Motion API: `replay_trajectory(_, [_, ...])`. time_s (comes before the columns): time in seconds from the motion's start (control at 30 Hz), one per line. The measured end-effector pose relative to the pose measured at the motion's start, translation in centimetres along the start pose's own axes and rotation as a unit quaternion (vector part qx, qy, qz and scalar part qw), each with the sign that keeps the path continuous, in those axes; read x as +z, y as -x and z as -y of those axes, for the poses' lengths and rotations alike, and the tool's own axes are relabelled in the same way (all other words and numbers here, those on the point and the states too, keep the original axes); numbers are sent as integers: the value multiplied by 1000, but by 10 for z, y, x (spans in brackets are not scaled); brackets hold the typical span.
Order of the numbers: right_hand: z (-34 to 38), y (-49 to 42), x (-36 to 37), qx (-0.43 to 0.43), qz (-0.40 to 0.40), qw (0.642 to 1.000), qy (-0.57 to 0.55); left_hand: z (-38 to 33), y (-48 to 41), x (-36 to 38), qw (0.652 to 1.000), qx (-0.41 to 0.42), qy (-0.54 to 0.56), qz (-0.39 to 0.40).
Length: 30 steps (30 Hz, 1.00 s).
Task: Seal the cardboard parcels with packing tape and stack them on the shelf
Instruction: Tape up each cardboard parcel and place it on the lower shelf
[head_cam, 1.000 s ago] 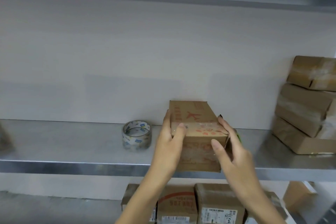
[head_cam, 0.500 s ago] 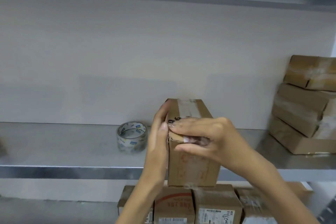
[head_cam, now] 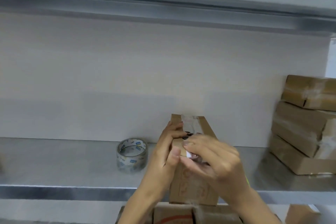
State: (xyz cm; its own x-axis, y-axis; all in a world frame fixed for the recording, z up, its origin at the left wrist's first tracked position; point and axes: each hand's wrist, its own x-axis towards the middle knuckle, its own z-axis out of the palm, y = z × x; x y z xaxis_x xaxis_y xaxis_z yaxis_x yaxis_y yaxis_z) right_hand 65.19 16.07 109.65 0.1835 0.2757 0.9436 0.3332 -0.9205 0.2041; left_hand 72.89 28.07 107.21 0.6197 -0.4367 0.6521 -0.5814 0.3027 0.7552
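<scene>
A brown cardboard parcel (head_cam: 192,189) stands on end at the front lip of a steel shelf (head_cam: 54,162), at six o'clock in your view. Your left hand (head_cam: 163,154) lies flat against its left side, fingers straight and together, likely bracing it so it does not tip. Your right hand (head_cam: 220,162) curls over the top front edge, fingertips on top and thumb on the front face. It pinches that edge, probably to rub down the strip of clear tape (head_cam: 192,123) running along the top.

A tape roll (head_cam: 131,154) rests on the shelf at nine o'clock from the parcel, handy for another strip. A stack of parcels (head_cam: 305,132) sits at three o'clock, cut off by the frame.

Blur hides whether a white scrap by your right thumb is loose tape or a label. More parcels (head_cam: 172,214) below, at six o'clock, are mostly cut off.
</scene>
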Motion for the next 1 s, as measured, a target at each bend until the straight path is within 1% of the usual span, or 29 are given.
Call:
replay_trajectory(0.07, [-6,-2,6,7,14,1000,6,1,-4,1,1000,-2,24,-11])
replay_trajectory(0.13, [-10,-4,13,18,20,1000,16,4,-7,4,998,4,55,-38])
replay_trajectory(0.2, [-10,-3,14,19,16,1000,14,7,-8,8,996,10,61,-67])
replay_trajectory(0.3, [-9,1,13,45,-1,998,-43,10,-7,12,994,39,47,-93])
replay_trajectory(0.33, [-10,3,13,53,-6,998,-46,11,-7,12,993,44,40,-98])
replay_trajectory(0.47, [-10,10,14,50,-28,998,4,20,-7,8,993,34,6,-109])
replay_trajectory(0.57, [-9,9,11,56,-27,998,13,20,-8,6,994,37,-32,-102])
replay_trajectory(0.63, [-10,13,6,83,-19,996,13,19,-9,5,993,41,-57,-99])
replay_trajectory(0.73, [-8,25,-6,167,-12,986,20,20,-8,4,993,40,-62,-94])
replay_trajectory(0.8, [-4,26,-12,215,-3,977,-4,19,-8,6,993,36,-58,-92])
replay_trajectory(0.87, [0,26,-16,261,15,964,-45,15,-7,9,994,28,-41,-99])
replay_trajectory(0.9, [3,26,-18,296,21,952,-79,14,-6,10,993,25,-29,-110])
replay_trajectory(0.93, [5,28,-19,348,20,929,-123,12,-4,11,991,26,-19,-128])
replay_trajectory(1.0, [11,36,-17,461,16,858,-226,12,-2,13,984,31,-5,-177])
